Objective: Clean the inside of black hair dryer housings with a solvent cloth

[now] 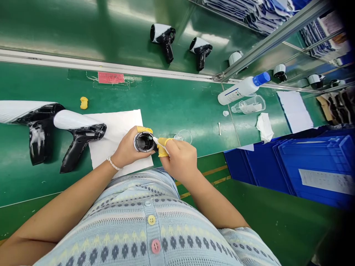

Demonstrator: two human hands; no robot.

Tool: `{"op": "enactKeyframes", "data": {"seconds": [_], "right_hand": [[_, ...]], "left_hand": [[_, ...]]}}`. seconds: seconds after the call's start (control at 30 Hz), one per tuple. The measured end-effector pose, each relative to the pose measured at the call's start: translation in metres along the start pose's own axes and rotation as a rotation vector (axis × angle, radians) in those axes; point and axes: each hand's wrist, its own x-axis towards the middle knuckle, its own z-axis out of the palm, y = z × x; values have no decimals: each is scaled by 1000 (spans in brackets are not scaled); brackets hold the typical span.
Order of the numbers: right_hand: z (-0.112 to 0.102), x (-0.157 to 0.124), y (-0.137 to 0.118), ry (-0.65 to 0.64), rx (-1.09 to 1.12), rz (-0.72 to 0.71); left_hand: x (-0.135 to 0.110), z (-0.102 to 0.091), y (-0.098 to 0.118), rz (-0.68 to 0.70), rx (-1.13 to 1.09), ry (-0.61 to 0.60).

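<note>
"What does the left hand (129,147) hold?"

"It grips a round black hair-dryer barrel (144,142), over the right edge of a white paper sheet (119,125)."

"And the right hand (177,159)?"

"It pinches a white swab (161,145), tip touching the barrel's rim."

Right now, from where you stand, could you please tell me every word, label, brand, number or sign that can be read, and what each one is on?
Nothing can be read with certainty.
Red sticker on the green workbench: markings too blurred to read.
White bottle: blue printing too small to read.
White label on the blue plastic crate: too blurred to read.
</note>
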Motion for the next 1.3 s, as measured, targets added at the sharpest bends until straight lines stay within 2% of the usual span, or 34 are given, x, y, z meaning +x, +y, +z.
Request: {"op": "enactKeyframes", "data": {"seconds": [0.17, 0.33, 0.47, 0.77, 0.93, 1.17, 1.3], "right_hand": [[10, 7, -5, 50, -56, -6], [3, 1, -5, 1, -69, -17], [2, -1, -4, 16, -71, -17], [20, 9, -6, 106, 1, -8], [17, 6, 4, 52, 56, -33], [22, 17, 41, -200, 524, -18], [29, 28, 47, -289, 517, -129]], "left_hand": [[1, 0, 2, -17, 18, 16], [1, 1, 1, -8, 19, 13], [1, 0, 0, -1, 36, 4], [0, 1, 2, -9, 49, 21], [1, -1, 1, 13, 36, 14], [8, -13, -3, 71, -6, -169], [10, -15, -3, 62, 1, -190]]}}
